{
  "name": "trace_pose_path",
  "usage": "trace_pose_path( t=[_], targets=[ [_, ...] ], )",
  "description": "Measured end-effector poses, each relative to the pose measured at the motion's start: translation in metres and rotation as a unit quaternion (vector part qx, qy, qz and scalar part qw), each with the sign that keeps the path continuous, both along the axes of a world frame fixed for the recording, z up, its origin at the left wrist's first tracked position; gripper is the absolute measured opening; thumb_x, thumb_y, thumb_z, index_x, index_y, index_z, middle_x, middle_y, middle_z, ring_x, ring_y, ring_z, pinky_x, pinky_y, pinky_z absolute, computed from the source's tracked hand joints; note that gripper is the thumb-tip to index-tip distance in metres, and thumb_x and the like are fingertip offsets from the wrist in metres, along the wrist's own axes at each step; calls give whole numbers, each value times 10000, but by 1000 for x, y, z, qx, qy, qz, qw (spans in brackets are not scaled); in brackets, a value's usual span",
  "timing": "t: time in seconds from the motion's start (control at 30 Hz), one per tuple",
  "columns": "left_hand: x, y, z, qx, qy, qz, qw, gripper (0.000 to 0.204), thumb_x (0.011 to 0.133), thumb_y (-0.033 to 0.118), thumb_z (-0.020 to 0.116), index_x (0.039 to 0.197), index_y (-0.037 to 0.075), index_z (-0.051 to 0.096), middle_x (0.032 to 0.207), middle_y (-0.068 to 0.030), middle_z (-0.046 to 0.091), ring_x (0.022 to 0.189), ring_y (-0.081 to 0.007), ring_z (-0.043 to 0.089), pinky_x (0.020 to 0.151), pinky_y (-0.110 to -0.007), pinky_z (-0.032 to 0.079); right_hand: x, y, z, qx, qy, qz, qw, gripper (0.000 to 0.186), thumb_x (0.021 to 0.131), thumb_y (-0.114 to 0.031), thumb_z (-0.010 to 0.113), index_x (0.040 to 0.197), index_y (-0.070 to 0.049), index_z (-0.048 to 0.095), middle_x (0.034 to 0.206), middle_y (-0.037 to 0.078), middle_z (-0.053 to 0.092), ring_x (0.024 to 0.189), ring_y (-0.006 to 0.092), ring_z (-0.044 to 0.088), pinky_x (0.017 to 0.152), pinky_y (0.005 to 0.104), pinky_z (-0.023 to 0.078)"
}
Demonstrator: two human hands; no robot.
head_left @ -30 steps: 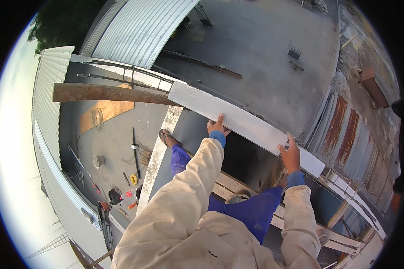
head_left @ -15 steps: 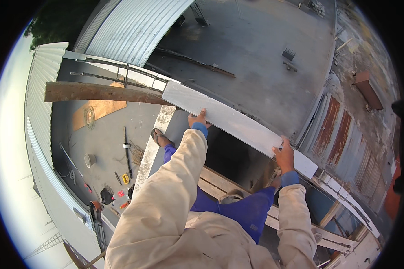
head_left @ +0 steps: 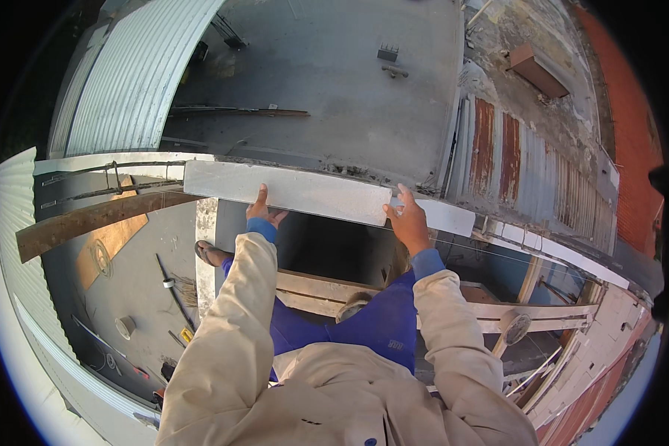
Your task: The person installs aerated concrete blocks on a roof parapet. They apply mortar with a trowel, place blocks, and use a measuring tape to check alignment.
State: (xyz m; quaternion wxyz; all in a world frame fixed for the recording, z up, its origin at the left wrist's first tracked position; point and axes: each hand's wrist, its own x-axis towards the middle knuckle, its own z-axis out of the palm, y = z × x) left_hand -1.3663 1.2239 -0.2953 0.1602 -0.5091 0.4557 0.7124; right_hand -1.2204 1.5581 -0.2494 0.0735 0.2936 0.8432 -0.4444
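A long white wall block (head_left: 316,197) lies along the top of a wall in front of me. My left hand (head_left: 265,208) is at its near edge, the thumb up over the block's face and the fingers curled below the edge. At the right end of the block is my right hand (head_left: 410,221), its thumb touching the corner and its fingers spread across the seam. Another white block (head_left: 450,216) continues the row just right of that hand. Its left part is hidden behind the right hand.
Beneath the wall lies a dark opening with a wooden plank (head_left: 327,286) across it. A brown board (head_left: 104,219) juts out at left beside steel bars. Corrugated sheets (head_left: 137,74) stand at upper left. A taut string runs by the blocks. Tools lie far below.
My view has turned, so the scene has shifted left. My right hand has moved left along the row to the seam, its fingers spread; the left hand stays at the block's near edge.
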Motion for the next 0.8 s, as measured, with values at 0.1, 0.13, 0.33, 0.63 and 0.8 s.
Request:
trace_pose_path(
  t=[0.1, 0.13, 0.33, 0.63, 0.8],
  targets=[
    [23, 26, -7, 11, -14, -58, 998, 724, 891, 323, 808, 1446, 38, 441, 1442, -199, 476, 1357, -480, 434, 1084, -688, 436, 50, 27, 20, 18, 78, -113, 990, 520, 944, -235, 727, 1398, -60, 544, 1236, 205, 696, 1048, 302, 717, 876, 395, 563],
    [28, 29, -10, 31, -19, -72, 997, 709, 897, 330, 801, 1447, 52, 451, 1454, -194, 472, 1358, -485, 433, 1088, -681, 433, 73, 41, 28, 17, 108, -187, 976, 449, 963, -230, 710, 1345, -29, 587, 1197, 187, 715, 991, 265, 730, 836, 363, 572],
    [17, 15, -21, -15, -45, -151, 987, 944, 862, 412, 821, 1552, 31, 301, 1569, -201, 321, 1349, -548, 419, 1050, -659, 460, 209, 179, 123, 192, 209, -489, 824, 556, 955, -305, 742, 1350, 32, 545, 1189, 125, 682, 1019, 188, 648, 899, 307, 518],
    [29, -3, 7, -164, -136, -320, 923, 1076, 818, 638, 765, 1632, 242, 184, 1685, -187, 113, 1483, -528, 221, 1130, -702, 310, 224, 310, 207, 175, 285, -261, 906, 963, 868, -372, 828, 1535, -5, 238, 1422, 236, 540, 1329, 340, 520, 1105, 435, 422],
    [41, -5, 35, -192, -126, -433, 872, 1083, 818, 702, 719, 1636, 255, 166, 1675, -194, 173, 1466, -500, 296, 1099, -694, 339, 237, 328, 209, 100, 333, -218, 912, 394, 1027, -175, 629, 1354, 1, 494, 1227, 166, 688, 1137, 242, 663, 996, 342, 510]
  ],
)
